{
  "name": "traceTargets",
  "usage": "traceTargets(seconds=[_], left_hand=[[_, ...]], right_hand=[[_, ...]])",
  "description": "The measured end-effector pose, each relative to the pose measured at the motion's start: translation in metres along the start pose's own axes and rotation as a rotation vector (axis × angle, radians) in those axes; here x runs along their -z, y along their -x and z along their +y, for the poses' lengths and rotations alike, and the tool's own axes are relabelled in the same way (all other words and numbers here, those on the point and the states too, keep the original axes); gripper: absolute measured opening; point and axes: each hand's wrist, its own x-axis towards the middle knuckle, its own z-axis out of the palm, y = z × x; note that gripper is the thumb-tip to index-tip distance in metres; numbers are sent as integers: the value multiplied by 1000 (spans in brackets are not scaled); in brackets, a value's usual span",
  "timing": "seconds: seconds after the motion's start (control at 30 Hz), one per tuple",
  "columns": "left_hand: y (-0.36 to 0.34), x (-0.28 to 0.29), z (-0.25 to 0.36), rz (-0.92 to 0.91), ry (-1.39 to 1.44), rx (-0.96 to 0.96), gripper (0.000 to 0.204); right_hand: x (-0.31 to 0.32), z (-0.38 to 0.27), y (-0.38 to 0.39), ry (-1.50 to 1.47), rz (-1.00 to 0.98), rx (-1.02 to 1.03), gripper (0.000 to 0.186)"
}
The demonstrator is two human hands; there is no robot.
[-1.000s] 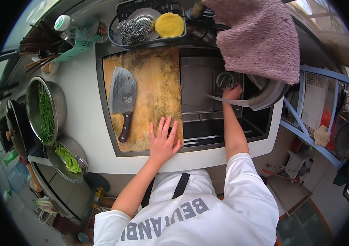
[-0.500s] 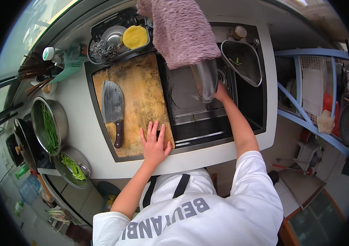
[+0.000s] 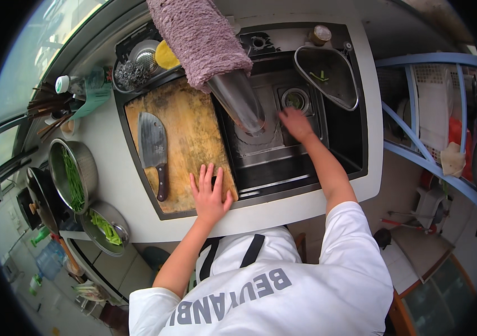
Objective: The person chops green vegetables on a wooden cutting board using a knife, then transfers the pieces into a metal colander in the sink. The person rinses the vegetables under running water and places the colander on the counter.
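Observation:
My left hand (image 3: 210, 197) lies flat with fingers spread on the near right corner of a worn wooden cutting board (image 3: 189, 131). A cleaver (image 3: 152, 140) with a dark handle rests on the board, left of this hand and apart from it. My right hand (image 3: 296, 125) is low in the dark sink (image 3: 283, 168), beside the drain (image 3: 294, 101); its fingers look extended and nothing shows in them. Between my hands and further back, a thick shiny tube (image 3: 237, 103) slants down over the sink, its upper part wrapped in a pinkish towel (image 3: 202, 42).
Left of the board stand a metal bowl of long green stalks (image 3: 73, 176) and a pan of cut greens (image 3: 104, 229). A triangular strainer (image 3: 328, 73) with green scraps sits at the sink's back right. Steel wool (image 3: 133, 74) and a yellow sponge (image 3: 165, 55) lie behind the board.
The towel-wrapped tube has swung left, uncovering the drain. My right hand has come away from the tube's end, slightly left and nearer the drain. My left hand stays on the board.

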Motion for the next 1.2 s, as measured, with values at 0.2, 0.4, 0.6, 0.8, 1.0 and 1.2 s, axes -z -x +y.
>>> traceTargets(seconds=[0.2, 0.4, 0.6, 0.8, 1.0, 1.2], left_hand=[[-1, -1, 1, 3, 5, -12, 65], [-2, 1, 2, -2, -3, -7, 65], [-1, 0, 2, -1, -19, 6, 63], [-2, 2, 4, 3, -19, -2, 63], [-2, 3, 5, 7, -9, -8, 63], [-1, 5, 6, 14, -17, -12, 63]], right_hand=[[-19, -11, 0, -95, -136, 496, 13], [-43, 25, -2, 1, 45, -309, 10], [-42, 19, 4, -6, -35, -404, 24], [-41, 21, 2, -216, 119, -487, 22], [-4, 22, 0, -74, 72, -451, 14], [89, -25, 12, -260, 546, -240, 16]])
